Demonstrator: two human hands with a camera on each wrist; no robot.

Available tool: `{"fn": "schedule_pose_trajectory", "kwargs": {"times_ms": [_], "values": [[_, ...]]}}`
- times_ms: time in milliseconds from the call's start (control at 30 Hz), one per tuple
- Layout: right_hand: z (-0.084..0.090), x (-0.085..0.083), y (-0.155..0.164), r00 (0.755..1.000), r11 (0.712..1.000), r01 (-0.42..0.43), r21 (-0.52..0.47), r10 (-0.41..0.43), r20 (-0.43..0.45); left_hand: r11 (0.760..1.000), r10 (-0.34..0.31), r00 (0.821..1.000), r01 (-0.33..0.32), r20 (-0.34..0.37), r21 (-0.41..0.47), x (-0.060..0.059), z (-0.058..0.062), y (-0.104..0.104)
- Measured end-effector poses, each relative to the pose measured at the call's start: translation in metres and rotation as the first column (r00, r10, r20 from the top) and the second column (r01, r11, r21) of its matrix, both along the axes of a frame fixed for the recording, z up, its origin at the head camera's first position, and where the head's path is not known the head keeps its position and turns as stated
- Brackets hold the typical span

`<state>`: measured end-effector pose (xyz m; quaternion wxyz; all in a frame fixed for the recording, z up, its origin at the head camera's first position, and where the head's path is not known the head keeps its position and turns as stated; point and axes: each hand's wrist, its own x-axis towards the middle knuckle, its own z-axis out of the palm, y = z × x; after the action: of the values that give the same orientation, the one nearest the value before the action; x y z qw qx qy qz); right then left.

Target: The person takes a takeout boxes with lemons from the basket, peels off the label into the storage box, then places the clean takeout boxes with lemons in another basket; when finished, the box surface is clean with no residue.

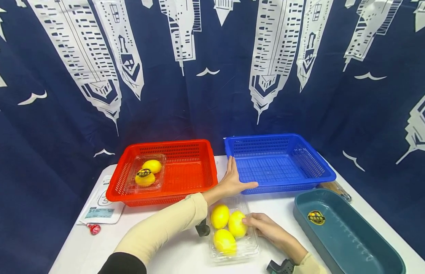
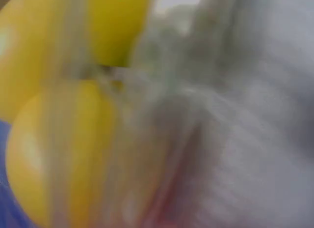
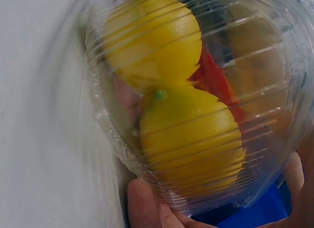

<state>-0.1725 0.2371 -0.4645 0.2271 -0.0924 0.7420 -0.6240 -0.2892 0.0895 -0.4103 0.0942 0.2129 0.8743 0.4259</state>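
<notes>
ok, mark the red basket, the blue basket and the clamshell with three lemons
red basket (image 1: 195, 179): head view, bare floor right of its box.
blue basket (image 1: 277, 169): head view, bare mesh floor.
clamshell (image 1: 251, 245): head view, clear right edge beside the lemons.

Your right hand (image 3: 147, 211) grips a clear plastic clamshell (image 3: 265, 56) holding two yellow lemons (image 3: 191, 134), above the white surface (image 3: 44, 139).

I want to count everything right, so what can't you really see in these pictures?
- Head view: the sticker print in the teal tray is too small to read.
- Head view: the thing behind the blue basket is mostly hidden by the tray.
- Left wrist view: blur hides all but yellow lemons.
- Right wrist view: the clear box ribs smear what lies behind.
</notes>
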Motion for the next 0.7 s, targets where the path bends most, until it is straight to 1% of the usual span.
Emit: {"fn": "schedule_pose_trajectory", "kwargs": {"times_ms": [133,433,700], "values": [[0.0,0.0,0.0,1.0,1.0,-0.002,-0.005,0.002,0.007,1.0,0.0,1.0,0.0,0.019,-0.02,-0.002,-0.003,0.001],[-0.001,0.0,0.0,1.0,0.999,-0.006,-0.037,0.007,0.007,1.0,-0.016,1.0,0.015,0.027,0.02,-0.006,-0.011,0.001],[-0.001,0.001,0.0,1.0,0.999,0.005,-0.033,-0.005,0.015,0.998,-0.023,0.999,0.021,0.038,0.053,-0.006,-0.013,0.002]]}}
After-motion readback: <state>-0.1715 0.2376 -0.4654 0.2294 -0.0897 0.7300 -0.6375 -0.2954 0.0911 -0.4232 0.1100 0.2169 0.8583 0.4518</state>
